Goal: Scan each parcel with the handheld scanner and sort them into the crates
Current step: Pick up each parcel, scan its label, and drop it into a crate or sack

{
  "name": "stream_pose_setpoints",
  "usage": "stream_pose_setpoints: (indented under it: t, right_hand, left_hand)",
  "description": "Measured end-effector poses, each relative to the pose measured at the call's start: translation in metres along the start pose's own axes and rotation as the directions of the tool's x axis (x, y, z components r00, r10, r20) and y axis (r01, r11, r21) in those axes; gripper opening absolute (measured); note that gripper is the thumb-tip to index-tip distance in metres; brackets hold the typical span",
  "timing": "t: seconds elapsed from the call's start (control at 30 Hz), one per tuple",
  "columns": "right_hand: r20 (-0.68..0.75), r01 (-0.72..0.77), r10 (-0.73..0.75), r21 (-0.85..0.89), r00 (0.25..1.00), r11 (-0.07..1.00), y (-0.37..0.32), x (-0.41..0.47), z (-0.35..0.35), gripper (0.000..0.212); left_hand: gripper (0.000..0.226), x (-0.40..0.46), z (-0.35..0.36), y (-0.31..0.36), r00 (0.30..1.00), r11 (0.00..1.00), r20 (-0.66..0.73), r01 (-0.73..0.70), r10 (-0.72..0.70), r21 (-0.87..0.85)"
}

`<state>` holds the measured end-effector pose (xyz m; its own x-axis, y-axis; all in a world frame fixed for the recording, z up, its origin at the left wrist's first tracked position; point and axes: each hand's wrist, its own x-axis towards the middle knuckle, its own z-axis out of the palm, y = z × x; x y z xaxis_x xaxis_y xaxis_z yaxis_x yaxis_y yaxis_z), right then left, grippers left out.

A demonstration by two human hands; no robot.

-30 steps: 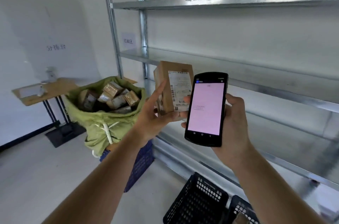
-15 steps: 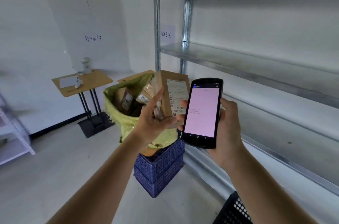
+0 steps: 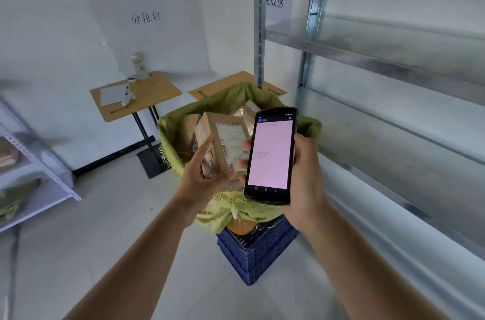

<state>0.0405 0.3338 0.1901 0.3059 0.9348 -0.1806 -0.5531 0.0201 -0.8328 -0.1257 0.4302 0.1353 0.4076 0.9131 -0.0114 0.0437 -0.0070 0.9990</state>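
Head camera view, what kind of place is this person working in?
Probably a small parcel sorting room: a green sack of boxed parcels on a blue crate, bare metal shelving, and a handheld scanner beside a labelled parcel.

Wall sign (image 3: 146, 17) behind table (image 3: 136, 95) reading 分拣台; paper sign (image 3: 274, 1) beside shelf upright (image 3: 258, 18) showing 完成区, first character partly hiding behind upright; parcel (image 3: 223, 145) carrying white shipping label (image 3: 232, 142) with barcode, print too small for reading; handheld scanner (image 3: 270, 155) showing pink screen, small text lines blurring, nothing legible
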Motion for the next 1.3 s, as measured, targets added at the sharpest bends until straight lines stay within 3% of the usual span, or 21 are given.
stream_pose_setpoints:
  t: [0.3,0.43,0.57,0.77,0.9,1.0,1.07,1.17,1.3]
  right_hand:
    - [-0.024,-0.106,0.106,-0.007,0.994,0.994,0.029,0.127,0.010,0.058]
    - [-0.062,-0.133,0.130,-0.032,0.990,0.991,0.046,0.165,0.017,0.057]
    - [-0.132,-0.139,0.135,-0.027,0.982,0.990,0.061,0.190,0.019,0.057]
    - [-0.248,-0.138,0.117,-0.069,0.962,0.988,0.079,0.216,0.031,0.059]
    - [-0.300,-0.099,0.080,-0.047,0.951,0.994,0.087,0.221,0.042,0.061]
    - [-0.329,-0.061,0.051,-0.020,0.943,0.998,0.087,0.216,0.049,0.056]
    - [-0.369,-0.038,0.038,0.006,0.929,0.999,0.084,0.211,0.053,0.057]
    - [-0.398,0.044,-0.055,-0.036,0.916,0.998,0.079,0.194,0.057,0.060]
    - [-0.507,0.162,-0.192,-0.103,0.840,0.981,0.070,0.160,0.055,0.055]
  left_hand:
    - [0.103,0.108,-0.047,-0.059,0.972,0.984,-0.163,0.159,-0.171,-0.084]
    - [0.105,0.145,-0.062,-0.093,0.949,0.971,-0.225,0.237,-0.223,0.038]
    - [0.110,0.177,-0.066,-0.110,0.953,0.944,-0.185,0.273,-0.239,0.184]
    - [0.124,0.198,-0.065,-0.128,0.927,0.815,-0.118,0.369,-0.355,0.447]
    - [0.093,0.203,-0.066,-0.131,0.945,0.777,-0.165,0.326,-0.282,0.538]
    - [0.067,0.210,-0.070,-0.116,0.959,0.806,-0.172,0.283,-0.226,0.520]
    - [0.065,0.213,-0.071,-0.098,0.978,0.842,-0.129,0.209,-0.166,0.497]
    - [0.081,0.216,-0.063,-0.066,0.997,0.903,-0.001,0.076,-0.083,0.423]
    - [0.064,0.205,-0.040,-0.029,0.987,0.971,0.158,-0.018,-0.020,0.237]
